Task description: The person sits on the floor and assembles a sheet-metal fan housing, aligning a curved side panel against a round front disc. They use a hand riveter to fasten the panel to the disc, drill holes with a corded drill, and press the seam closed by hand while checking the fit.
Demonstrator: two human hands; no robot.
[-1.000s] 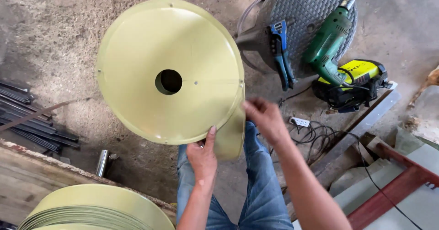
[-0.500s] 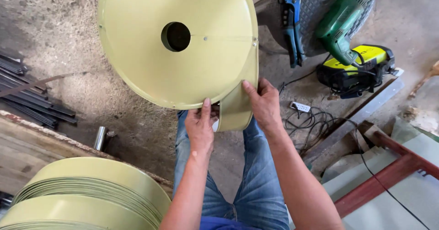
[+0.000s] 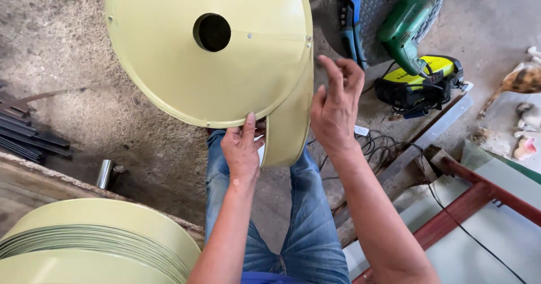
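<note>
Rough grey concrete floor [image 3: 84,92] lies under everything. On the far left some dark metal bars [image 3: 25,131] rest on the floor, and low down there is a stack of pale yellow-green metal sheets [image 3: 96,244] on a wooden bench [image 3: 34,188]. A small shiny can [image 3: 105,174] sits just beside the bench. In the middle, a big pale yellow-green metal cone [image 3: 169,64] with a round hole is held up over the person's knees in blue jeans [image 3: 304,227]. The left hand [image 3: 242,148] pinches the bottom edge of the cone, thumb on the front and fingers behind. The right hand [image 3: 335,103] is just beside the cone's right edge, fingers spread and holding nothing. Farther right, a blue hand tool [image 3: 352,19] and a green drill [image 3: 408,21] lie on a round metal grille [image 3: 383,2], near a yellow and black tool [image 3: 420,81], some wires [image 3: 383,148] and a red metal frame [image 3: 484,194].
</note>
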